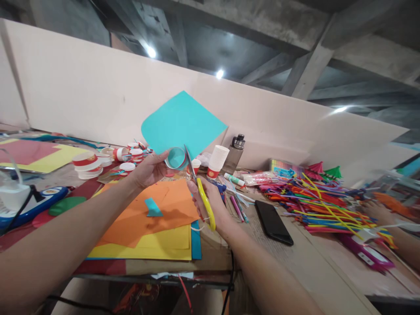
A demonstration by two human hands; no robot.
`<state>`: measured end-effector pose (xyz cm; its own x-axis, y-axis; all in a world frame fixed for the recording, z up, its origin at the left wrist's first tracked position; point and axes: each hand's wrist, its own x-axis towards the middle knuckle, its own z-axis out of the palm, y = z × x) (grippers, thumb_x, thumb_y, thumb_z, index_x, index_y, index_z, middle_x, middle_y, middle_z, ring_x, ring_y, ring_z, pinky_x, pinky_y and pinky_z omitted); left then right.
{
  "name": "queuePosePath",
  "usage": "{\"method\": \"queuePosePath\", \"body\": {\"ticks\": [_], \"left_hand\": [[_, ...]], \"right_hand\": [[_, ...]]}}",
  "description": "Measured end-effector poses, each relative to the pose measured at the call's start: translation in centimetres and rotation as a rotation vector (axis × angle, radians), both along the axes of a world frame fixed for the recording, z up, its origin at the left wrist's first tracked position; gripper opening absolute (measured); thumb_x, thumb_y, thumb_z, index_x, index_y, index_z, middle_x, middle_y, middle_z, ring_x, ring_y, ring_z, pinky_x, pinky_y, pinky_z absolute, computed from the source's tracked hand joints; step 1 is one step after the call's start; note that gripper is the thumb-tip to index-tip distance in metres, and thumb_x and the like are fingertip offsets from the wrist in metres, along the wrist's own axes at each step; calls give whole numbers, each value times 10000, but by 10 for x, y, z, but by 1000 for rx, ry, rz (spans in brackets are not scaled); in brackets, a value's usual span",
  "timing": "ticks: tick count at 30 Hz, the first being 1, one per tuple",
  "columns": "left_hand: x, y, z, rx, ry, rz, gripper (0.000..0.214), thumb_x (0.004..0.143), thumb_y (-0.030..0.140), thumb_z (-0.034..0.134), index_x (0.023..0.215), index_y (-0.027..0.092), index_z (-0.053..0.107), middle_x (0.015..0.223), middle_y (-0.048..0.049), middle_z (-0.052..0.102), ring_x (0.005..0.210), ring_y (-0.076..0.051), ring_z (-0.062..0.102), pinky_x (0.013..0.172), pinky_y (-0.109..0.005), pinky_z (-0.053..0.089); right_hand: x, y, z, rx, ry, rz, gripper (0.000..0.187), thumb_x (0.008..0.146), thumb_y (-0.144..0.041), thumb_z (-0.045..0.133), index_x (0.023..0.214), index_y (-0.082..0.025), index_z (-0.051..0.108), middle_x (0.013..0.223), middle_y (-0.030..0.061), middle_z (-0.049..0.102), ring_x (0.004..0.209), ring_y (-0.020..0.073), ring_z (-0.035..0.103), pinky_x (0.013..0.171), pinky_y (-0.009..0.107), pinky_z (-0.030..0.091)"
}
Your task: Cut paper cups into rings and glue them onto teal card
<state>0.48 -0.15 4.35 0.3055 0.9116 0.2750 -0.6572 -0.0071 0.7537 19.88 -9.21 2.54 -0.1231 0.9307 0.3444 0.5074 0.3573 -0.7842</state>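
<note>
My left hand [151, 169] pinches a large sheet of turquoise paper [183, 118] together with a round white-rimmed paper cup or ring [167, 163]; turquoise shows within its rim. In my right hand [217, 204] are scissors with yellow handles [207, 205]. Their blades point up at the sheet's lower edge, just right of the round rim. Whether the blades touch the paper, I cannot tell. Beneath my hands lie orange paper [179, 197] and yellow paper [164, 245], with a small turquoise scrap [153, 207] on top.
Stacked white cups [218, 158] and a dark bottle [235, 154] stand behind. Cut red-and-white cups [88, 164] sit left. A black phone [273, 222], markers [236, 208] and colourful pipe cleaners [315, 201] lie right. Another person's hand [377, 212] is at the far right.
</note>
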Motion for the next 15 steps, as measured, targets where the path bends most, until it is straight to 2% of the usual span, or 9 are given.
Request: {"method": "queuePosePath", "body": {"ticks": [4,9,15], "left_hand": [[0,-3,3,-21,-3,34,175,912,126,550,884,107,721,810,-73,767,694,-199,738,738,-373,642],[-2,-3,4,-34,8,34,174,907,123,550,859,110,717,781,-65,759,624,-171,710,633,-311,635],[-8,1,5,-44,35,23,150,888,128,581,875,114,730,779,-66,758,630,-175,708,586,-280,621]], "right_hand": [[0,0,0,14,-5,22,320,889,-525,530,819,-214,553,636,-11,556,553,117,507,485,205,351],[-1,1,1,19,-8,9,332,894,-528,519,784,-215,534,631,-13,539,557,116,495,485,207,345],[-1,1,-3,9,0,30,340,893,-538,514,790,-214,521,612,-26,512,530,109,464,475,212,325]]}}
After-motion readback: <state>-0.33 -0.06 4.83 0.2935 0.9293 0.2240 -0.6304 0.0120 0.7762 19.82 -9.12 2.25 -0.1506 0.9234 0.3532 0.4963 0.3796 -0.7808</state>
